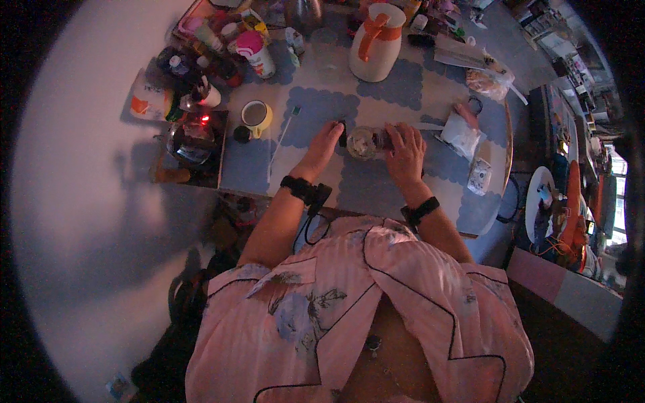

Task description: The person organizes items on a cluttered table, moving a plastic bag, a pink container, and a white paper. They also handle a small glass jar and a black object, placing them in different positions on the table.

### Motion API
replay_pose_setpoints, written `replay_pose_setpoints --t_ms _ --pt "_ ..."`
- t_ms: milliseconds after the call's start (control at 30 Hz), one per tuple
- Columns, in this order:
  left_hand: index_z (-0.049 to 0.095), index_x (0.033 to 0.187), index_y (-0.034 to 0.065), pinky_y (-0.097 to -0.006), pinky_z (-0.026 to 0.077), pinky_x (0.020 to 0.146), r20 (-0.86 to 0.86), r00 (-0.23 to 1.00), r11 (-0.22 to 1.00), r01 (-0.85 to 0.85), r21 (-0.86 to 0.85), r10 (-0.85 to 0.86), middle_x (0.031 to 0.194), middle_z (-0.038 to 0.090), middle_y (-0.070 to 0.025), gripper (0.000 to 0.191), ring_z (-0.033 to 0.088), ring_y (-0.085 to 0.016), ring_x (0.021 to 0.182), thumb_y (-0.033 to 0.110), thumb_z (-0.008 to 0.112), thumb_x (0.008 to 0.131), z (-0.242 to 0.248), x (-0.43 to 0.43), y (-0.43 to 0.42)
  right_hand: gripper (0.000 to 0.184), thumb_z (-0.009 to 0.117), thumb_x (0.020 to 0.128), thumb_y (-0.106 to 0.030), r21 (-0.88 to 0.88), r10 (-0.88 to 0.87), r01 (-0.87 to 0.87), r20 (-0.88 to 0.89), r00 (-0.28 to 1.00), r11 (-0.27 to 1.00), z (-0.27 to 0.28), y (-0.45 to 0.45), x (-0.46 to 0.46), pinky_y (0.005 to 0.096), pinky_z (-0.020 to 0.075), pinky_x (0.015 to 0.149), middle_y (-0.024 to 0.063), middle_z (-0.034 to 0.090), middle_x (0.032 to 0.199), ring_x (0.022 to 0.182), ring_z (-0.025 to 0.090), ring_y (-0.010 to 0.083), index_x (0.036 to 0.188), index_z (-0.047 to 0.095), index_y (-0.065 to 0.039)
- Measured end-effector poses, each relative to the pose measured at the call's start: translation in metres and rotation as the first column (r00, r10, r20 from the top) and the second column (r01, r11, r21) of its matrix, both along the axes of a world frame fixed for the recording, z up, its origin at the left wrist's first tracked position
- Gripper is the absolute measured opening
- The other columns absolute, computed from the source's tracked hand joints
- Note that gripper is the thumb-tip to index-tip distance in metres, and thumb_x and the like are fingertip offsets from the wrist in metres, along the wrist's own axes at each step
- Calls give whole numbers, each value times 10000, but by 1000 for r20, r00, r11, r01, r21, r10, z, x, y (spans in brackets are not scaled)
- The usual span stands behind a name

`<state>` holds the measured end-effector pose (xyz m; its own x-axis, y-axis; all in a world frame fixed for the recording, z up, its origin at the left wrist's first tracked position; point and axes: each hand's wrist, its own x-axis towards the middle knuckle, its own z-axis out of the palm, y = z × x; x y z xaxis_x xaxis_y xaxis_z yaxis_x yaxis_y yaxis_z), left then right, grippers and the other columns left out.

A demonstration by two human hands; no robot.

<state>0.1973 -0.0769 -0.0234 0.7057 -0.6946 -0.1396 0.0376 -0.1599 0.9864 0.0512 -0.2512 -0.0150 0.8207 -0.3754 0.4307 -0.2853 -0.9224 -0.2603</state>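
A small round glass container [361, 143] with pale contents stands between my two hands on the table. My left hand [318, 151] is left of it, its fingers together against a small black object [342, 133], probably a lid seen edge-on. Over a dark, partly clear item [381, 138] at the container's right side lie the fingers of my right hand [406, 151]. My fingers hide most of that item, so its kind and my grip on it are unclear. Both wrists wear black straps.
A yellow mug [256, 115] with drink stands left, beside a thin white stick [283, 143]. Behind is a white jug [377, 50] with an orange handle. Bottles and a pink-lidded canister [256, 54] crowd the back left. A plastic packet [461, 135] lies right, near a patterned white object [479, 175].
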Motion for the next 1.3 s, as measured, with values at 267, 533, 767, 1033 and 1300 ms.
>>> replay_pose_setpoints --t_ms 267,533,767,1033,1300 --pt "543 1180 35 -307 447 848 57 992 982 -104 -155 114 1051 603 -118 471 590 -216 949 362 661 862 35 -4 -5 615 770 673 -181 710 18 61 -103 995 702 24 6 20 424 437 902 138 580 1125 1063 533 343 1228 525 -81" --pt "574 1179 58 -393 446 891 768 617 986 -108 -129 168 1098 560 -154 527 546 -333 1035 271 761 734 103 17 9 570 768 689 -178 456 222 -237 87 971 858 88 49 73 408 471 858 156 618 1089 1000 597 333 1205 549 -71" --pt "594 1171 37 -390 445 898 763 628 976 -218 -20 156 1117 548 -146 530 543 -324 1054 187 775 695 123 53 63 403 711 732 -183 548 416 -391 85 906 739 96 83 126 421 517 797 160 655 1026 926 631 347 1102 604 -68" --pt "627 1180 124 -404 401 1007 691 707 987 143 73 -154 1183 579 -90 484 511 -293 1171 125 744 711 128 94 129 468 706 771 -57 952 576 -286 293 763 -105 90 128 157 343 526 798 85 615 1120 990 601 198 1195 512 -20" --pt "673 1029 126 -399 433 917 811 572 982 -190 -12 120 1177 586 -84 327 548 -293 1077 132 745 709 103 103 140 656 775 709 -32 913 476 -298 400 783 -278 73 157 193 352 514 852 95 561 1166 1043 576 193 1254 412 -58"
